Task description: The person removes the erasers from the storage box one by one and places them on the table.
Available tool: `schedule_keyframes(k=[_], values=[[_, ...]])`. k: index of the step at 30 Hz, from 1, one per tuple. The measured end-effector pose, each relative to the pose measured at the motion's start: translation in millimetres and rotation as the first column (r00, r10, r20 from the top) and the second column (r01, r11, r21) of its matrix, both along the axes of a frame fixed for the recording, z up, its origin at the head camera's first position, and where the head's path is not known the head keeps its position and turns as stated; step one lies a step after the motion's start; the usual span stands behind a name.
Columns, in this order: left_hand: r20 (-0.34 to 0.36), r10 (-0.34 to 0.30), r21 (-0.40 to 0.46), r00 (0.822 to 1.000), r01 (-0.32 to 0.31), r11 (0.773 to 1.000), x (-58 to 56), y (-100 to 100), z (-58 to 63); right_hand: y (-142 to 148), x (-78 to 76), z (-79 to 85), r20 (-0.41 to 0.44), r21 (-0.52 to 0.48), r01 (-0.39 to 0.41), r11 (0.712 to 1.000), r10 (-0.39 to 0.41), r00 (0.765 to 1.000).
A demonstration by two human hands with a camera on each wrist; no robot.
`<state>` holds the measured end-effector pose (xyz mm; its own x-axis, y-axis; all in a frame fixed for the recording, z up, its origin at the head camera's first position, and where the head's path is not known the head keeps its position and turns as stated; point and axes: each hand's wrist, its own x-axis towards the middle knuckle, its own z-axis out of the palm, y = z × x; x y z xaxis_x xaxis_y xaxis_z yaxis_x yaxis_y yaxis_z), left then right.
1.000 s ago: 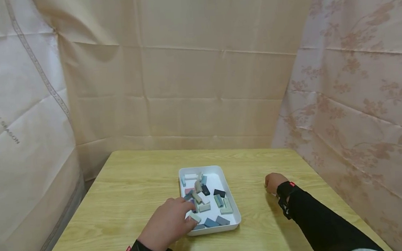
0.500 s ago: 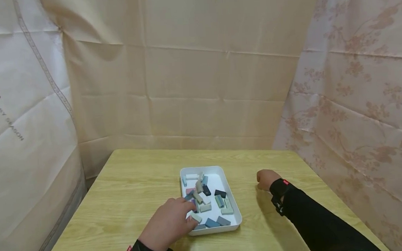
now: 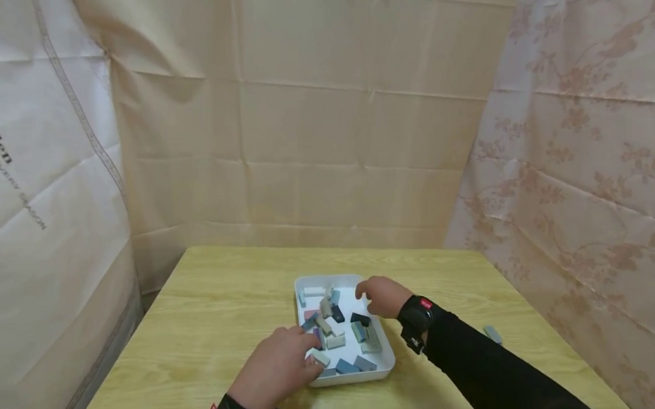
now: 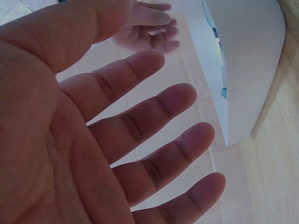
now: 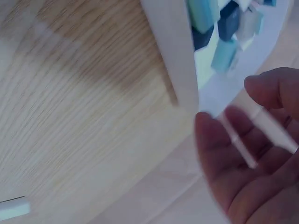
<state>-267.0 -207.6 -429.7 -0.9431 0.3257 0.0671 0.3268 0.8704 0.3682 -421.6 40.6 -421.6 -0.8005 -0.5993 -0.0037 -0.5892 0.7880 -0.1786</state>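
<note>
A white rectangular tray [image 3: 354,380] on the table holds several small oblong blocks in pale green, blue, grey, black, white and pink. My left hand [image 3: 276,363] is at the tray's left front side, its fingertips overlapping the rim in the head view. In the left wrist view its fingers [image 4: 168,149] are spread and hold nothing. Over the tray's far right rim hovers my right hand [image 3: 388,295], thumb and fingers apart with nothing between them. Near its fingertips in the right wrist view lie a light blue block [image 5: 225,55] and a dark block [image 5: 229,21].
One pale green block [image 3: 492,334] lies alone on the wooden table [image 3: 209,301], beyond my right forearm. A beige cloth [image 3: 298,118] hangs behind the table, with a printed white sheet [image 3: 42,281] at left and a floral one [image 3: 586,148] at right.
My right hand has moved left from the table's right side to the tray. A pale green block now shows on the table at right. The left hand stays almost still.
</note>
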Motion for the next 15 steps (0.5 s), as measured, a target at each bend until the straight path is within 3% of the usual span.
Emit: schedule_keyframes(k=[5, 9, 15], values=[[0.02, -0.002, 0.002, 1.0, 0.002, 1.0, -0.4, -1.2, -3.1, -15.4, 3.6, -10.7, -0.006, 0.092, -0.16, 0.983, 0.161, 0.987], [0.017, -0.001, 0.012, 1.0, 0.001, 1.0, 0.7, -2.7, -4.2, -23.6, 5.3, -17.6, -0.031, 0.153, -0.193, 0.969, 0.2, 0.979], [-0.004, -0.018, 0.02, 1.0, 0.018, 1.0, 0.1, -4.9, -3.1, -30.6, 2.5, -24.5, -0.054, 0.196, -0.175, 0.965, 0.189, 0.98]])
